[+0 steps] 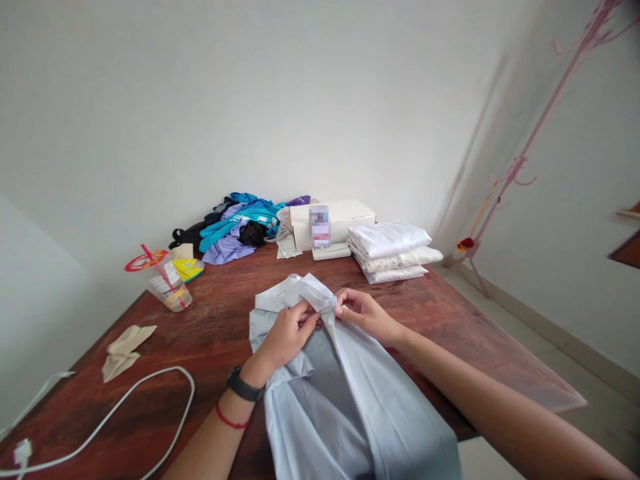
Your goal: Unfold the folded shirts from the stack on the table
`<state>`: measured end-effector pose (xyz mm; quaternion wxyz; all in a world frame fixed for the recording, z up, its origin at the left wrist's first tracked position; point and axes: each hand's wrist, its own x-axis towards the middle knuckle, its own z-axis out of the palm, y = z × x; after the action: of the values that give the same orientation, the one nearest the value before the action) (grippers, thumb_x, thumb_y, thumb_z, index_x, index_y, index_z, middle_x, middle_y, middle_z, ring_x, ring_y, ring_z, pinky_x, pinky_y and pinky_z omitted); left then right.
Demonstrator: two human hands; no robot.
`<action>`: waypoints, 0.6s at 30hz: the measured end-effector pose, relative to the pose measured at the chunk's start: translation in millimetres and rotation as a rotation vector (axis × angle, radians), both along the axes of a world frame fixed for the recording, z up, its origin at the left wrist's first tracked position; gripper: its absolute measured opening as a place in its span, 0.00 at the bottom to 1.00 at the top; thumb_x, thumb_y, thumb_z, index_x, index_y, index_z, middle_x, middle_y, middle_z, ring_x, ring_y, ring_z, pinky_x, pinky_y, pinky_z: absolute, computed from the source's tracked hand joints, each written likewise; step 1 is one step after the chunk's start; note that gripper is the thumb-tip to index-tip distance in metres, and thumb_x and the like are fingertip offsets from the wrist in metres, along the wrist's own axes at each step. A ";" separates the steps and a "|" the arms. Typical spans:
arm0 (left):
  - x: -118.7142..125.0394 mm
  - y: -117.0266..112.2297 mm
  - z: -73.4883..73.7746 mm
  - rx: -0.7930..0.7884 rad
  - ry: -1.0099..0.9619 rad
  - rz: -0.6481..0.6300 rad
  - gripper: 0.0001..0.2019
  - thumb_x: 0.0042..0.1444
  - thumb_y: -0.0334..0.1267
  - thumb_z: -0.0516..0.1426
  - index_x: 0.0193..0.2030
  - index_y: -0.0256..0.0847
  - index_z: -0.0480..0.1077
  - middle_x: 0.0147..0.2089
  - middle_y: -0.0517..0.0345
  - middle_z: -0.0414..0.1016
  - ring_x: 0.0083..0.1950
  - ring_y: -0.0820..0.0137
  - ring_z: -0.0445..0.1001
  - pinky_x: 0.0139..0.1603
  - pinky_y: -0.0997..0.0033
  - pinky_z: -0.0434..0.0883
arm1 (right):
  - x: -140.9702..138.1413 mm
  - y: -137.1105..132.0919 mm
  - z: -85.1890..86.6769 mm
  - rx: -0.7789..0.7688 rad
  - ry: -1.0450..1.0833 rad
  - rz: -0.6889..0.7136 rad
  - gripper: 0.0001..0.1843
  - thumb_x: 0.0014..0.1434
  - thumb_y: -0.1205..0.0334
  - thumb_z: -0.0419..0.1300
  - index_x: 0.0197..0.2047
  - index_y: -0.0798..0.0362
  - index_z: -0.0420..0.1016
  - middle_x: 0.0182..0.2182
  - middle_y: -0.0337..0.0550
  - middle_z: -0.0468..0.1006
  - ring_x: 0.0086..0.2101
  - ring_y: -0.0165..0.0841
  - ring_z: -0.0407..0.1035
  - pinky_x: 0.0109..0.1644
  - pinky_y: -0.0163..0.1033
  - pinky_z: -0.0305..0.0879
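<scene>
A light blue-grey collared shirt lies on the wooden table in front of me, its lower part reaching the near edge. My left hand pinches the shirt front just below the collar. Opposite it, my right hand grips the collar's right end between thumb and fingers. The two hands are close together at the neck opening. A small button shows on the front placket below them. Whether a button sits between my fingertips is hidden.
Folded white clothes are stacked at the back right, beside a white box. A heap of clothes lies at the back left. A plastic cup with a straw, a beige cloth scrap and a white cable are on the left.
</scene>
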<state>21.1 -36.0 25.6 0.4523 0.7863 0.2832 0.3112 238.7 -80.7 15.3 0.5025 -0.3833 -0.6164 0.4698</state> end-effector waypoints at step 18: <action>-8.8 7.2 -1.6 0.154 -0.010 -0.076 0.15 0.60 0.38 0.62 0.54 0.41 0.76 0.56 0.50 0.78 0.56 0.58 0.76 0.59 0.61 0.71 | -1.1 -1.9 -11.7 0.018 -0.218 -0.066 0.22 0.62 0.48 0.64 0.52 0.52 0.71 0.51 0.50 0.74 0.49 0.39 0.71 0.48 0.42 0.70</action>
<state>12.3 -28.8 24.0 0.4034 0.8275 0.2260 0.3184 237.6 -82.6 3.5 0.4508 -0.4478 -0.6587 0.4031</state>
